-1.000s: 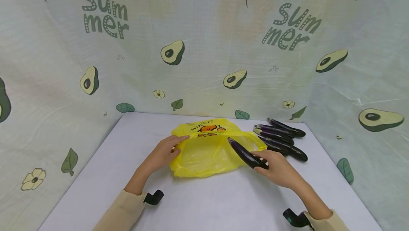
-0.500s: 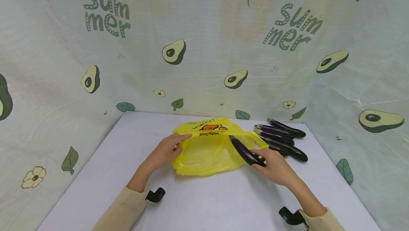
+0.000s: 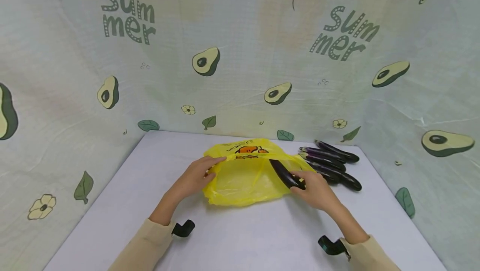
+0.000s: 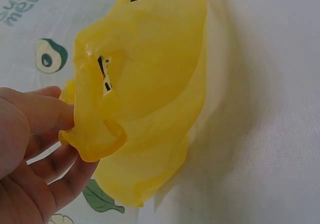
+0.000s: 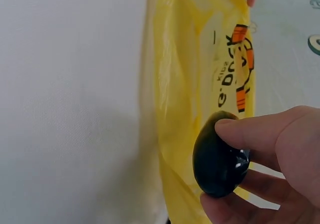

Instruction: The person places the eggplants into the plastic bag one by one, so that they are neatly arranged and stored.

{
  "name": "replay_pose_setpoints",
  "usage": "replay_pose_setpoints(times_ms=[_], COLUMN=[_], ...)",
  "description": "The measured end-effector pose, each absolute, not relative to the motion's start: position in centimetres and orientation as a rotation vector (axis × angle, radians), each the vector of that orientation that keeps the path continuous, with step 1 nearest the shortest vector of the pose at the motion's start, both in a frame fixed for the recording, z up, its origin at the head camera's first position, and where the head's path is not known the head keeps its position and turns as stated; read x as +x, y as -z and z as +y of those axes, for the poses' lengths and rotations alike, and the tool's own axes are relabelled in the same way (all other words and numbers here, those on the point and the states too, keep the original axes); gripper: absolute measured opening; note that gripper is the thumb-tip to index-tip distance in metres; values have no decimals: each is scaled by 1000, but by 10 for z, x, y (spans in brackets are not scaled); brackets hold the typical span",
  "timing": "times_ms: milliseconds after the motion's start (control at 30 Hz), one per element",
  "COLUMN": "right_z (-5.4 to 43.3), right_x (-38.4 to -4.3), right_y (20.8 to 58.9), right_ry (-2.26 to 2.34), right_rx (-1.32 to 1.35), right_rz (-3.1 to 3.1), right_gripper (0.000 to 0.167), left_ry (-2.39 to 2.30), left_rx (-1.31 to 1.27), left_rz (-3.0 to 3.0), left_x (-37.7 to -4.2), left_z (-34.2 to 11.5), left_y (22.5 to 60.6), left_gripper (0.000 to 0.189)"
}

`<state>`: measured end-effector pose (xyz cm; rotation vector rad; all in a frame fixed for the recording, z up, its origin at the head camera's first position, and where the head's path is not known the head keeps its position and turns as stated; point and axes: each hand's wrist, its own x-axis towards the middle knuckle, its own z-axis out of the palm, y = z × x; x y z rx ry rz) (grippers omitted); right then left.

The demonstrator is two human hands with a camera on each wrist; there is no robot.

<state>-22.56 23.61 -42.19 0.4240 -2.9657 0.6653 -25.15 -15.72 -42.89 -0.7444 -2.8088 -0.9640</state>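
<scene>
A yellow plastic bag (image 3: 240, 185) with a printed cartoon lies on the table, its mouth facing the person. My left hand (image 3: 195, 177) pinches the bag's left rim between thumb and fingers; in the left wrist view the bag's edge (image 4: 100, 139) folds over at the fingertips. My right hand (image 3: 315, 189) grips a dark purple eggplant (image 3: 283, 174) by its thick end. The eggplant's far tip is inside the bag mouth, hidden under the upper layer. In the right wrist view the eggplant's rounded end (image 5: 217, 159) shows between thumb and fingers.
Several more eggplants (image 3: 346, 179) lie in a pile at the back right, beside the bag. The white table (image 3: 240, 237) meets a printed cloth backdrop (image 3: 240, 112) behind and at the sides. A black wrist camera (image 3: 183, 228) sits at the left sleeve.
My right hand has moved left and slightly up, sliding the eggplant's tip under the bag's upper layer. My left hand keeps its hold on the rim, almost still.
</scene>
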Motion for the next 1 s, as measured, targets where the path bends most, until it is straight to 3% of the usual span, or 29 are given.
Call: replay_pose_setpoints(times_ms=[1000], right_z=[228], right_x=[-262], right_y=[453], right_ry=[-787], right_rx=[373], right_rz=[-2886], right_gripper=[51], left_ry=[960], left_rx=[-800], left_rz=[-2785], left_x=[-252], left_z=[-161], left_y=[427], left_gripper=[59])
